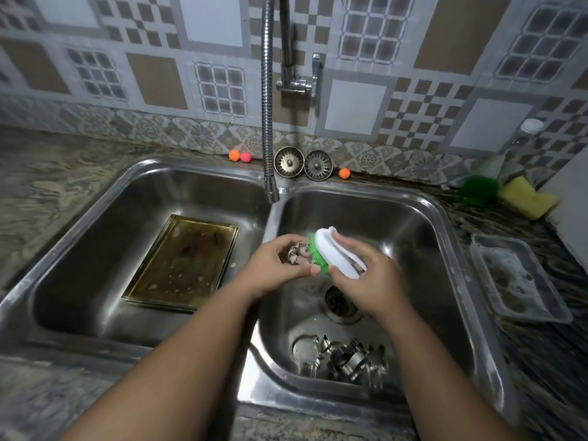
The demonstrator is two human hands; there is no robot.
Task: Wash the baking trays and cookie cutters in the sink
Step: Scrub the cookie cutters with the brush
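The left hand (273,270) pinches a metal cutter (297,256) between thumb and fingers above the right basin (429,249) of the sink (95,198). The right hand (366,275) grips a brush (331,249) by its white handle, its green bristles pressed against the cutter. More cutters (346,359) lie heaped at the near end of the right basin, close to the drain (339,302). A greasy, wet tray (181,262) lies flat in the left basin (79,265). The tap (269,122) hangs over the divider. Two strainers (288,162) lean on the wall behind. On the desk (47,186), right of the sink, sit a yellow sponge (525,200) and a plastic tub (518,278).
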